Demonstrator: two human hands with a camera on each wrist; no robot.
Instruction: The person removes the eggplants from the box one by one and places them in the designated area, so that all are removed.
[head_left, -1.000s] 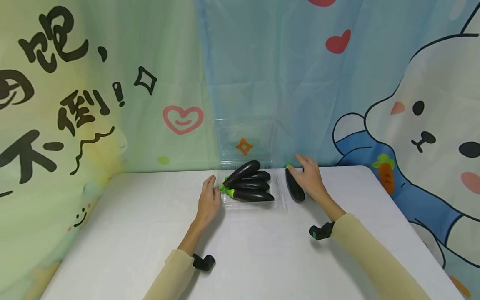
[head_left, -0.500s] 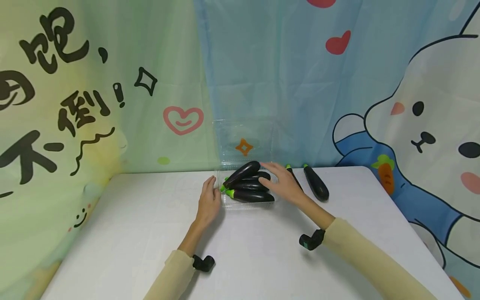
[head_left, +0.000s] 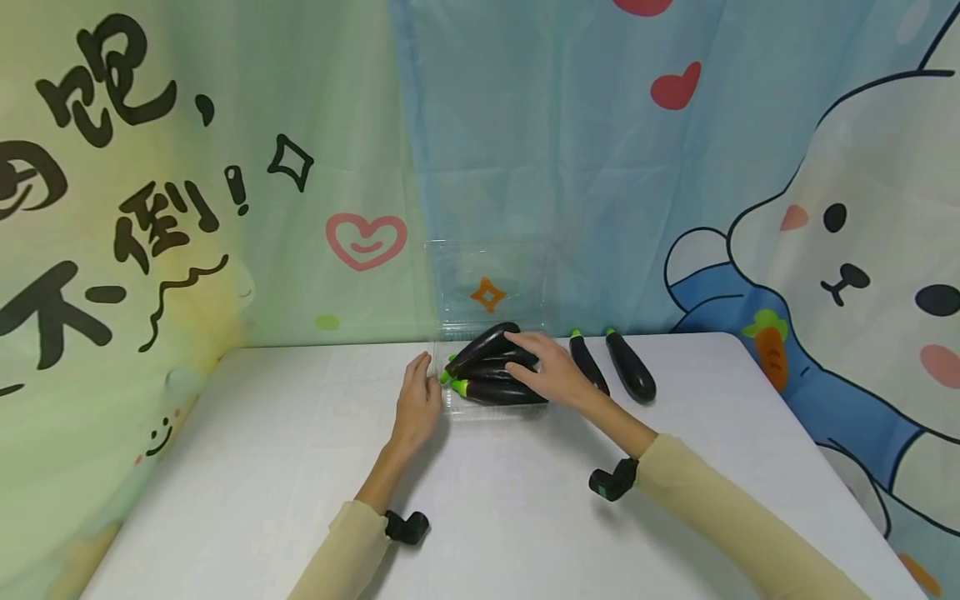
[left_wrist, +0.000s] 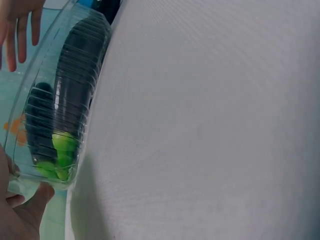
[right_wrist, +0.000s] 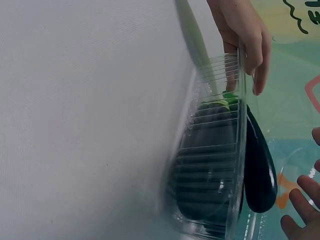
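A clear plastic clamshell box holds several dark eggplants with bright green stem ends. One eggplant lies slantwise on top of the others, and another eggplant lies along the front. At the box's left end, my left hand pinches the rim, its thumb against the outer wall in the left wrist view. Over the box's right end reaches my right hand, fingers spread and extended beside the top eggplant. The right wrist view shows these fingertips apart from the eggplants.
Two more eggplants lie right of the box, a nearer-in eggplant and an outer eggplant. The box's raised lid stands against the printed curtain behind the white table.
My right hand has moved left from the eggplant beside the box to above the box's right end. Two eggplants now show uncovered at the right. My left hand stays at the box.
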